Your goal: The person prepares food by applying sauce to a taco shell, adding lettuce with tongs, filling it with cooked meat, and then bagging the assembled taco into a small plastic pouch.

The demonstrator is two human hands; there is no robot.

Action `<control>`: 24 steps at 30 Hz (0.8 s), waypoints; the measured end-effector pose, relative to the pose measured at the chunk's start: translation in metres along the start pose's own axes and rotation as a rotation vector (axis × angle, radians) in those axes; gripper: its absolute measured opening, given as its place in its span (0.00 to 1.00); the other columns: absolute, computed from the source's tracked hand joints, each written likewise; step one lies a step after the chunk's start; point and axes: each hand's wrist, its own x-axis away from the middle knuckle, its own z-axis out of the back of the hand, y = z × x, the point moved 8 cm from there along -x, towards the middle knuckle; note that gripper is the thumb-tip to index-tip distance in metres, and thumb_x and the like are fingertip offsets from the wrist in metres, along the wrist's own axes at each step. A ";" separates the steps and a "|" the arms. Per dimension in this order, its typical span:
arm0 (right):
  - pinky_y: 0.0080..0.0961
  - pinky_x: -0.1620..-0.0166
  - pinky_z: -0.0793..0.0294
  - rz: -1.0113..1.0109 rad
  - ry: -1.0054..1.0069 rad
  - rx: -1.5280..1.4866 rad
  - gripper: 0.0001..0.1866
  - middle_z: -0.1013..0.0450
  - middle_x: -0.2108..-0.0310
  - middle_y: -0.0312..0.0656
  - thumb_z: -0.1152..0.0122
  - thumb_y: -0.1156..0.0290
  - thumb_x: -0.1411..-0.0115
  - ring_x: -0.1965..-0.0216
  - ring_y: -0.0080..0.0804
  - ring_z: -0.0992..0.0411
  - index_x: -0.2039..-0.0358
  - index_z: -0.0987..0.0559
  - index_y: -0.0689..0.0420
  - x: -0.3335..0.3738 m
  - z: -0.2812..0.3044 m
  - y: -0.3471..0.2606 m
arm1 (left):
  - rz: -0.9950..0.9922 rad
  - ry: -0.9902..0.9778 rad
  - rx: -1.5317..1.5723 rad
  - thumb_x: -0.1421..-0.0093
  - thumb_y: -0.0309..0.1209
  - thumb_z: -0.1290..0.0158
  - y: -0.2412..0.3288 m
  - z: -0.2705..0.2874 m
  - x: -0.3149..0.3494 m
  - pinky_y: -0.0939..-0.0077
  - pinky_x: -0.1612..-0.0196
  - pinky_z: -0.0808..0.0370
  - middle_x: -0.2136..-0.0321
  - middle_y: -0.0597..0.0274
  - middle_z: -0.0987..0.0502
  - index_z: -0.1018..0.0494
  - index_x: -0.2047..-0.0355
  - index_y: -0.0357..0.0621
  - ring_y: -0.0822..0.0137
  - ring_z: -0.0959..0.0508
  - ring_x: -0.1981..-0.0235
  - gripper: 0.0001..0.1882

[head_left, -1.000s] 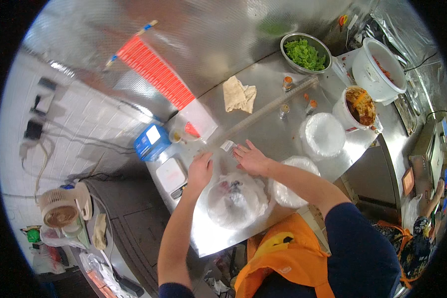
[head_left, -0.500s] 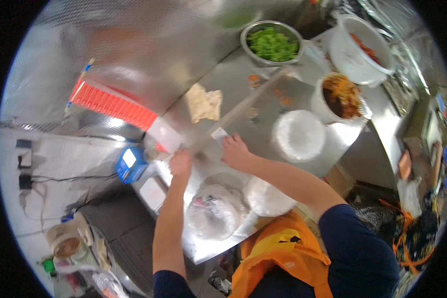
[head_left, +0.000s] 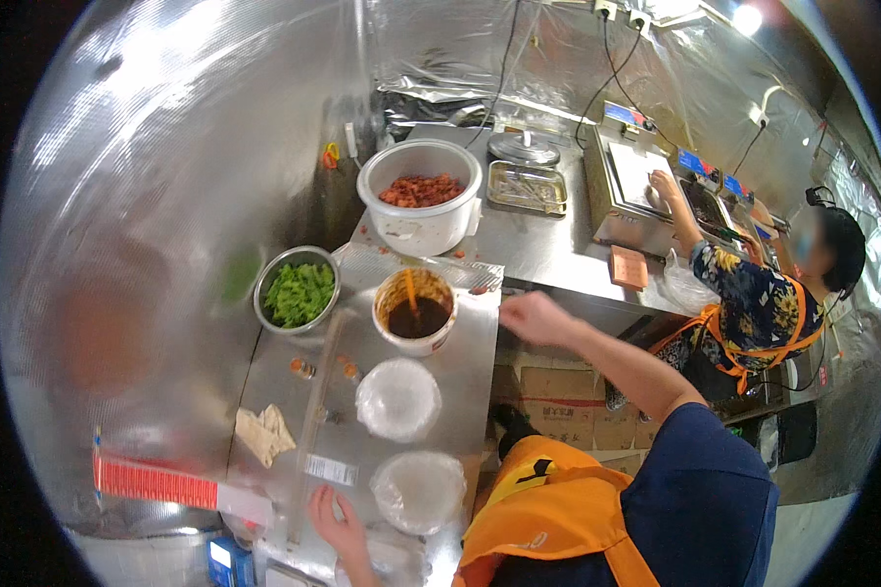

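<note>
My left hand (head_left: 339, 525) is at the lower middle of the metal table, fingers apart and nothing in them. A white printed label (head_left: 331, 470) lies flat just beyond its fingertips. To the right of that hand are a round bowl wrapped in clear plastic (head_left: 418, 492) and a similar plastic-wrapped bowl (head_left: 398, 399) behind it. My right hand (head_left: 538, 318) is raised past the table's right edge with curled fingers; nothing shows in it. Nearest to it is a white tub of dark sauce (head_left: 414, 311) with an orange-handled utensil standing inside.
Farther back are a steel bowl of chopped greens (head_left: 300, 290) and a big white pot of reddish chunks (head_left: 420, 198). A beige cloth (head_left: 264, 434) and small jar (head_left: 301, 368) lie at left. A co-worker (head_left: 754, 303) stands at the right counter by a cooking appliance (head_left: 636, 186).
My view has swung to the right, bringing the co-worker into sight. My right hand has left the label and moved out beyond the table edge. The label stays on the table.
</note>
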 end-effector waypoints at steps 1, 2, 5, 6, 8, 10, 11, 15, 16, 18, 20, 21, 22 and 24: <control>0.44 0.58 0.21 -0.152 0.078 -0.111 0.14 0.18 0.65 0.55 0.42 0.65 0.35 0.64 0.53 0.20 0.59 0.15 0.61 -0.010 0.027 0.040 | -0.045 0.023 0.003 0.38 0.21 0.41 0.030 -0.007 -0.003 0.51 0.46 0.24 0.54 0.43 0.20 0.22 0.55 0.31 0.43 0.21 0.50 0.11; 0.44 0.57 0.21 -0.131 0.155 -0.009 0.14 0.18 0.66 0.55 0.42 0.65 0.35 0.63 0.54 0.20 0.58 0.15 0.61 -0.024 0.051 0.092 | -0.099 0.038 0.021 0.39 0.20 0.41 0.058 -0.020 -0.010 0.51 0.47 0.24 0.55 0.44 0.20 0.22 0.56 0.32 0.43 0.21 0.52 0.10; 0.46 0.54 0.20 -0.183 0.297 0.159 0.15 0.18 0.68 0.55 0.40 0.64 0.38 0.60 0.58 0.19 0.59 0.14 0.61 -0.097 0.096 0.210 | -0.170 0.017 0.058 0.40 0.17 0.42 0.125 -0.069 -0.024 0.54 0.49 0.22 0.56 0.46 0.19 0.21 0.57 0.34 0.45 0.19 0.54 0.10; 0.48 0.50 0.20 -0.259 0.347 0.251 0.17 0.18 0.63 0.55 0.38 0.61 0.39 0.56 0.57 0.20 0.58 0.14 0.60 -0.118 0.112 0.257 | -0.182 -0.008 0.086 0.40 0.16 0.42 0.147 -0.094 -0.031 0.54 0.50 0.22 0.57 0.46 0.19 0.21 0.58 0.34 0.45 0.19 0.55 0.10; 0.48 0.46 0.21 -0.462 0.343 0.352 0.26 0.21 0.52 0.58 0.35 0.54 0.40 0.49 0.57 0.22 0.51 0.21 0.64 -0.171 0.133 0.318 | -0.208 0.033 0.100 0.36 0.21 0.44 0.194 -0.126 -0.049 0.56 0.57 0.20 0.61 0.46 0.17 0.20 0.58 0.33 0.50 0.17 0.61 0.08; 0.48 0.45 0.21 -0.612 0.370 0.323 0.37 0.24 0.50 0.63 0.30 0.49 0.43 0.46 0.58 0.23 0.47 0.28 0.69 -0.219 0.142 0.363 | -0.219 0.064 0.076 0.34 0.22 0.48 0.236 -0.165 -0.072 0.61 0.61 0.18 0.65 0.52 0.15 0.19 0.59 0.32 0.55 0.16 0.66 0.09; 0.49 0.47 0.20 -0.617 0.386 0.339 0.38 0.22 0.54 0.65 0.28 0.49 0.44 0.50 0.59 0.21 0.46 0.28 0.68 -0.232 0.133 0.379 | -0.121 0.000 0.077 0.37 0.19 0.46 0.245 -0.186 -0.076 0.59 0.58 0.19 0.62 0.50 0.16 0.20 0.58 0.33 0.52 0.17 0.63 0.08; 0.52 0.54 0.19 -0.546 0.253 0.271 0.30 0.19 0.64 0.64 0.33 0.56 0.41 0.58 0.63 0.19 0.50 0.28 0.69 -0.278 0.116 0.451 | 0.032 -0.130 0.138 0.44 0.13 0.41 0.290 -0.257 -0.109 0.61 0.55 0.20 0.61 0.52 0.18 0.21 0.61 0.37 0.49 0.18 0.60 0.12; 0.51 0.55 0.19 -0.530 0.255 0.231 0.29 0.20 0.64 0.64 0.34 0.57 0.40 0.59 0.63 0.19 0.50 0.28 0.69 -0.280 0.121 0.445 | 0.028 -0.145 0.136 0.44 0.13 0.41 0.302 -0.260 -0.118 0.61 0.55 0.20 0.61 0.52 0.18 0.21 0.61 0.37 0.50 0.18 0.60 0.12; 0.50 0.58 0.20 -0.392 0.298 0.094 0.25 0.21 0.66 0.65 0.36 0.62 0.39 0.62 0.63 0.20 0.50 0.27 0.70 -0.281 0.147 0.394 | 0.014 -0.133 0.117 0.45 0.13 0.41 0.312 -0.265 -0.127 0.61 0.55 0.20 0.60 0.51 0.18 0.21 0.61 0.37 0.50 0.18 0.60 0.12; 0.49 0.61 0.22 -0.188 0.306 -0.071 0.23 0.22 0.70 0.63 0.38 0.66 0.38 0.65 0.61 0.20 0.48 0.26 0.69 -0.269 0.205 0.315 | 0.142 -0.122 0.099 0.42 0.14 0.42 0.311 -0.267 -0.132 0.63 0.54 0.20 0.59 0.50 0.18 0.21 0.59 0.36 0.52 0.18 0.59 0.11; 0.48 0.62 0.22 -0.098 0.254 -0.079 0.23 0.22 0.72 0.61 0.38 0.66 0.37 0.66 0.60 0.20 0.47 0.26 0.68 -0.268 0.231 0.278 | 0.205 -0.124 0.098 0.40 0.14 0.42 0.310 -0.270 -0.132 0.63 0.53 0.20 0.59 0.50 0.18 0.21 0.58 0.36 0.52 0.17 0.59 0.11; 0.48 0.63 0.22 -0.008 0.198 -0.091 0.22 0.23 0.74 0.60 0.38 0.67 0.37 0.68 0.59 0.20 0.47 0.25 0.67 -0.268 0.255 0.240 | 0.244 -0.093 0.105 0.40 0.14 0.43 0.309 -0.274 -0.135 0.66 0.53 0.21 0.59 0.49 0.18 0.21 0.58 0.35 0.54 0.17 0.59 0.10; 0.46 0.65 0.22 0.201 0.027 0.057 0.20 0.22 0.75 0.57 0.37 0.65 0.37 0.70 0.57 0.20 0.50 0.22 0.65 -0.293 0.286 0.161 | 0.270 -0.047 0.179 0.43 0.14 0.41 0.312 -0.285 -0.147 0.64 0.53 0.21 0.59 0.50 0.18 0.20 0.59 0.36 0.52 0.18 0.59 0.12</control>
